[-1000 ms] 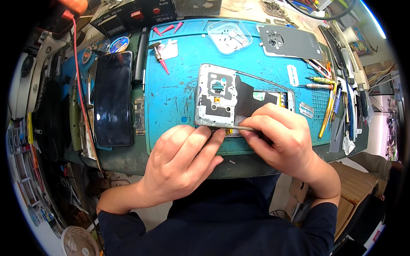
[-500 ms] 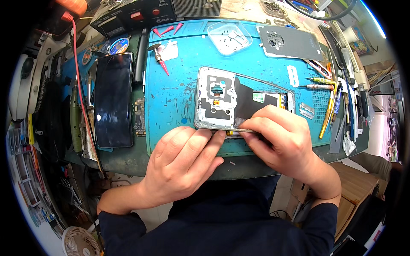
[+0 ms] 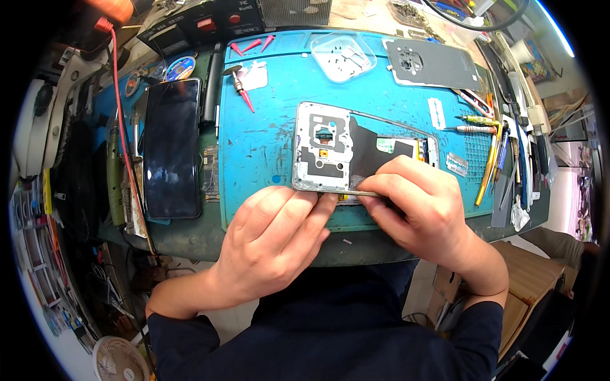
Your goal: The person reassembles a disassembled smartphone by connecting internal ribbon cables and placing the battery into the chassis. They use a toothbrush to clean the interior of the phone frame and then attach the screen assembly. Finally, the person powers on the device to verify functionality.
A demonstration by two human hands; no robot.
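Opened phone [image 3: 359, 149] on the blue mat [image 3: 259, 149], with both hands at its near edge

Lies just beyond the fingertips of the left hand [image 3: 273, 228] and up to the left of the right hand [image 3: 419, 206], with its near right part hidden behind those knuckles. Points left with the end bearing the camera cut-outs; long axis from left to right, across the front of the wearer. Looks wider at the left end than at the right; hard to say whether tilted. Pinched at the near edge between thumb and index finger of the right hand. Touched at the same edge, closer to the left corner, by bent fingers of the left hand, thumb apart; impossible to tell whether gripping underneath. Covered mid-length by a black sheet [image 3: 364, 155].

Beyond the opened phone, a clear tray [image 3: 325, 56] of small screws and pale pieces; beyond and to the right, a gray back cover [image 3: 438, 66]. To its right, two razor blades [image 3: 436, 113]. Well to its left, a dark-screened phone [image 3: 173, 149].
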